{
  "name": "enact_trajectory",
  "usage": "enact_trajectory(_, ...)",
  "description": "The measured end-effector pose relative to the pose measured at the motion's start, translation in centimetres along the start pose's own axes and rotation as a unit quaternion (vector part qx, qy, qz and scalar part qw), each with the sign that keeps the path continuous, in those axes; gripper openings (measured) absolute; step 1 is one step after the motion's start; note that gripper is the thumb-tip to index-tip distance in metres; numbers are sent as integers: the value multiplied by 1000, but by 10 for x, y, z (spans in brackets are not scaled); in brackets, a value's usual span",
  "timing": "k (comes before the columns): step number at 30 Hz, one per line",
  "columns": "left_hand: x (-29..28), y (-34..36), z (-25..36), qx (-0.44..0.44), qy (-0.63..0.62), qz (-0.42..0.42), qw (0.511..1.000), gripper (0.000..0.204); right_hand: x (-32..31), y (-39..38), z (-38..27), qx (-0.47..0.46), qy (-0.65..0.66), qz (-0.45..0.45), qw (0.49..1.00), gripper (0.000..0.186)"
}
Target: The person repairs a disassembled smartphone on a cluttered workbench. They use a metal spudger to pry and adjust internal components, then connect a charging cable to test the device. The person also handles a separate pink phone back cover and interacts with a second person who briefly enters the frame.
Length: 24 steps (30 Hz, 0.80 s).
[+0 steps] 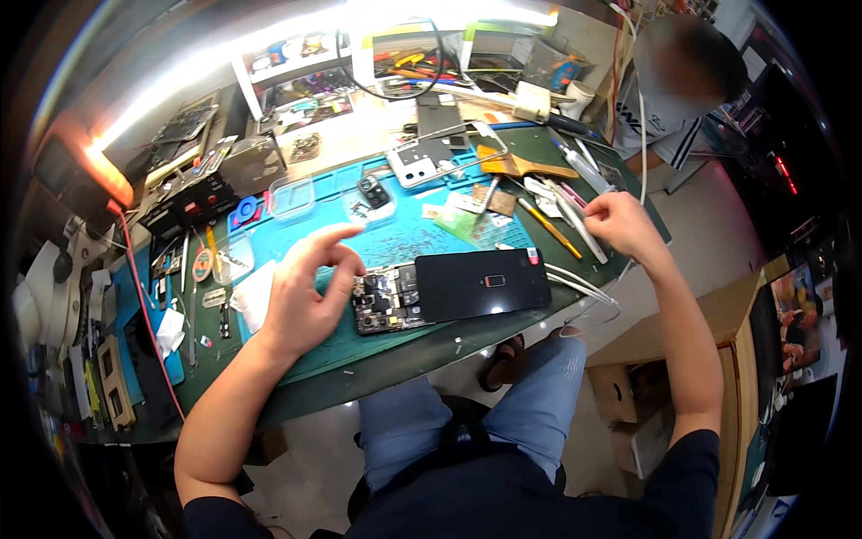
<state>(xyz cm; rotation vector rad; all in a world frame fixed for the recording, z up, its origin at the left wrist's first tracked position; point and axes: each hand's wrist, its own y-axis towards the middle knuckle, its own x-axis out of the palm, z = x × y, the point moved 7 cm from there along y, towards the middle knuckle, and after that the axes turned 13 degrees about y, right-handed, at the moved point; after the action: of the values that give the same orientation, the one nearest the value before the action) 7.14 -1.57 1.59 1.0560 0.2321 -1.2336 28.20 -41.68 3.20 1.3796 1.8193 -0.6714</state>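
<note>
My left hand (305, 292) hovers at the left end of an opened phone, its thumb and index finger curved and apart with nothing visible between them. The phone's bare circuit board (386, 296) lies exposed on the mat. A black screen panel (462, 287) covers the rest of it, with a small rectangular mark near the middle and a red-and-white sticker at its far right corner. Out to the right, my right hand (624, 225) is closed in a pinch beside several white and pink pen-like tools (579, 220). What its fingertips hold, if anything, is too small to make out.
A blue work mat (314, 238) carries a clear tray of small parts (368, 207), a white phone housing (415, 166) and a yellow-handled brush (525, 164). White cables (588, 289) hang by the right table edge. Another person (642, 112) is at the far right.
</note>
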Motion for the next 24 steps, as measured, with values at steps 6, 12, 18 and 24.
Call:
enact_trajectory(6, 0, 0, 30, 149, 31, -59, 987, 45, -8, -77, -65, -72, 137, 184, 971, 18)
enact_trajectory(12, 7, 1, 32, 156, 40, -97, 982, 46, 80, -177, -130, -364, 245, 93, 894, 24)
enact_trajectory(18, 8, 2, 34, 176, 35, -88, 980, 45, 124, -191, -157, -448, 225, 63, 863, 39)
enact_trajectory(24, 8, 3, 35, 163, 66, -99, 979, 40, 136, -193, -156, -466, 163, 98, 864, 30)
